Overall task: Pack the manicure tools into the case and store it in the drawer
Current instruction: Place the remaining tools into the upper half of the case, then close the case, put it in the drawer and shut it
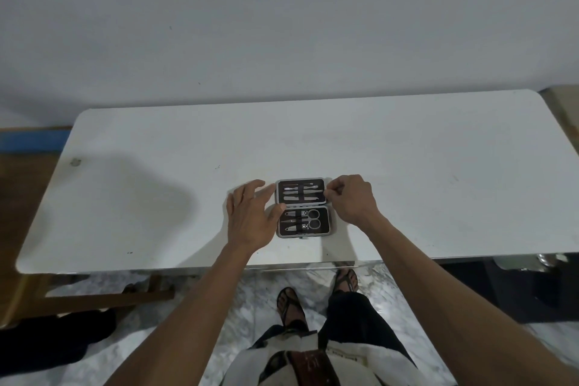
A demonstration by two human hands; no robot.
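— Where's the case [302, 208]?
— Open flat on the white table [438, 185], tools strapped in.
— And the hands?
— Left hand [250, 216] spread loosely at its left edge; right hand [351, 197] pinching the far half's right rim.

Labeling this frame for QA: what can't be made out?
Head view only:
- Drawer: none visible; table front edge hides anything beneath.
- Right hand fingertips: curled at the manicure case edge, grip unclear.
- Small tools in far half: too small to identify.
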